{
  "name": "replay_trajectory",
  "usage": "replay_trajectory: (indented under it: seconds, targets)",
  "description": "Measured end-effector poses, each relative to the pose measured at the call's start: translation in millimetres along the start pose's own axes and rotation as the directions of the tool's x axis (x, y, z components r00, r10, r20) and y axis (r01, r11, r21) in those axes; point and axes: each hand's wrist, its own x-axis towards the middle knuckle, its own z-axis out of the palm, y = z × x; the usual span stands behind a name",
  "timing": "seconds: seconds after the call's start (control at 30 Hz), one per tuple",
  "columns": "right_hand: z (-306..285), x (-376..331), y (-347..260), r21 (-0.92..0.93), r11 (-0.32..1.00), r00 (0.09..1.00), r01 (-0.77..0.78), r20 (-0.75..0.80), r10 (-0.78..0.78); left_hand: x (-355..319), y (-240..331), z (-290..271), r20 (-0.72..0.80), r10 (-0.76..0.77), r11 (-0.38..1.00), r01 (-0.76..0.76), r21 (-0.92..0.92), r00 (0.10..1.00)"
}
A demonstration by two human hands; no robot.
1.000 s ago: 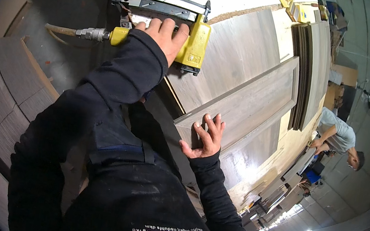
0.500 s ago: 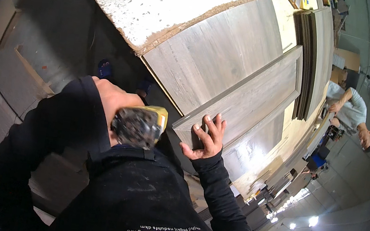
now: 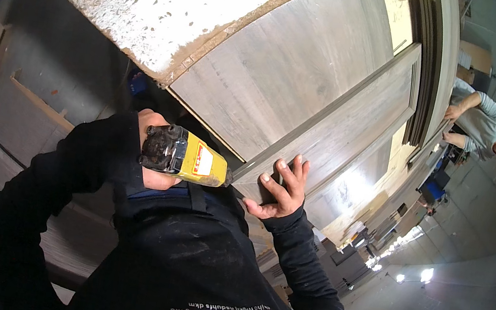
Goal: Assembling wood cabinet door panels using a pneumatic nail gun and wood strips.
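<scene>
My left hand [image 3: 159, 181] is closed around a yellow and black nail gun [image 3: 203, 160], which hides most of its fingers. The gun's nose points right, at the near corner of a framed grey wood panel [image 3: 333, 138]. Whether the nose touches the frame I cannot tell. On that same near end lies my right hand [image 3: 284, 189], fingers spread over the surface and thumb by the edge. The framed panel rests over a wider flat grey wood board [image 3: 286, 65] and juts past its near edge.
A speckled white board [image 3: 154, 8] covers the far left. Stacked dark panels [image 3: 424, 72] stand beyond the framed one. At the right, a person in a grey top [image 3: 484, 118] has hands near the stack. Grey boards [image 3: 22, 136] lie at the left over dark floor.
The nail gun has turned and come to the framed panel's near corner, its nose now facing right. My right hand keeps its place on the panel. The view has shifted slightly.
</scene>
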Motion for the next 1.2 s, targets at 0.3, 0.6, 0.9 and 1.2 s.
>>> replay_trajectory:
  seconds: [0.3, 0.6, 0.9, 1.2]
  targets:
    - [2, -3, 1, 0.013, 1.0, 1.0, -0.003, -0.011, 0.003, 11, 7, -6, 0.11, -0.061, 0.994, 0.071, -0.082, 0.992]
    - [3, -1, 1, 0.015, 1.0, 1.0, 0.0, -0.007, 0.001, 16, 4, -17, 0.191, -0.154, 0.986, 0.163, -0.034, 0.969]
    - [-2, 3, -1, 0.021, 0.999, 0.999, 0.029, -0.023, -0.029, 22, 21, -20, 0.173, -0.119, 0.979, 0.144, -0.142, 0.978]
    - [-16, 6, -11, 0.028, 0.996, 0.993, -0.087, 0.079, 0.085, -3, 125, -24, 0.051, -0.148, 0.872, 0.106, 0.479, 0.988]
